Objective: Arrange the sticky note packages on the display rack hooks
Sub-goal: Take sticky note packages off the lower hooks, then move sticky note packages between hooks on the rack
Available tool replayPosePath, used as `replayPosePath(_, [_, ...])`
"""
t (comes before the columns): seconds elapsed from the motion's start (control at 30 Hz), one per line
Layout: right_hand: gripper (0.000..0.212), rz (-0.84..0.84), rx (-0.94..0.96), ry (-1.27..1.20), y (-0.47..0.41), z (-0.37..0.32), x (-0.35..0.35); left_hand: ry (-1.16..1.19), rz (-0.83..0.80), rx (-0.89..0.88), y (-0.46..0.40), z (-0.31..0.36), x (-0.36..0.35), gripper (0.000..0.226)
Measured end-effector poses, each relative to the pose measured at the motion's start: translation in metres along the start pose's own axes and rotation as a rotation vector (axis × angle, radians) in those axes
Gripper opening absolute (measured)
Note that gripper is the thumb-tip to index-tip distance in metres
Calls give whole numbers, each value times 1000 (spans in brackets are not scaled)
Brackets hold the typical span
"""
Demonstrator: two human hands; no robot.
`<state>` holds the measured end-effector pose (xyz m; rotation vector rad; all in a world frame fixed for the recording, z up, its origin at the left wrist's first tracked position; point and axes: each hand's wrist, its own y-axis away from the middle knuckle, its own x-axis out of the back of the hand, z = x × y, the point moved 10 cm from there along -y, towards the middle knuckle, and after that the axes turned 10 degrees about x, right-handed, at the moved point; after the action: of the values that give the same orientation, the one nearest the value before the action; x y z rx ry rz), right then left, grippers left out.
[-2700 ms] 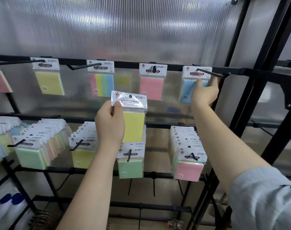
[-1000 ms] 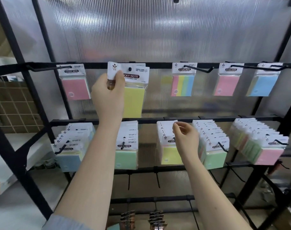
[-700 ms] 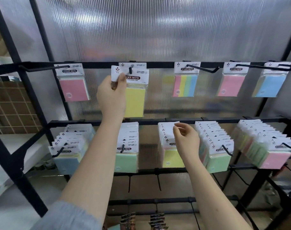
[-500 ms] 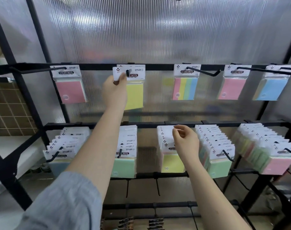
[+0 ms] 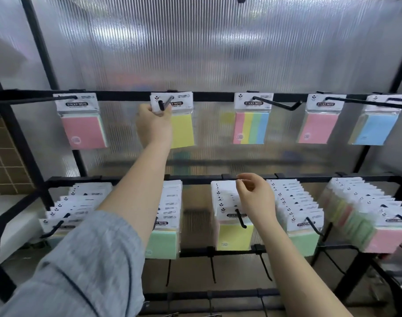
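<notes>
The left hand (image 5: 153,127) is raised to the top rail of the black display rack (image 5: 218,96), its fingers curled round the white header card of a yellow sticky note package (image 5: 181,126), which already sits on the second hook (image 5: 165,104) from the left, the hook's black tip poking out through the card just above the knuckles. To the left of it a pink package (image 5: 83,129) hangs alone on its hook, and to the right hang a striped multicolour package (image 5: 250,126), another pink package (image 5: 317,128) and a blue package (image 5: 376,129), each one alone on a long hook. The right hand (image 5: 256,196) is lower, at the second rail, over the middle stack of packages with a yellow package (image 5: 233,236) in front; its thumb and forefinger are brought together at the top edge of the rearmost cards, but whether they actually pinch a card cannot be told. The lower rail carries five full hooks, with green-fronted stacks (image 5: 164,243) on either side of the yellow one and a pink-fronted stack (image 5: 385,239) at the far right. A ribbed translucent panel (image 5: 195,42) backs the rack, and a grey-blue sleeve (image 5: 81,271) covers the left upper arm
</notes>
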<state>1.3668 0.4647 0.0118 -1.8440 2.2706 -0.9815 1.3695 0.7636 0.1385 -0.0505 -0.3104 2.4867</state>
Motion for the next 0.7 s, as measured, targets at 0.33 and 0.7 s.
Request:
replayPosePath(0.33, [35,238,-194,-15,47,19,28,-60,-81,-51,26,-22,23,30])
replayPosePath(0.7, [31,356,-382,-77,111,27,8,-204,-321,4,73,-74,67,15])
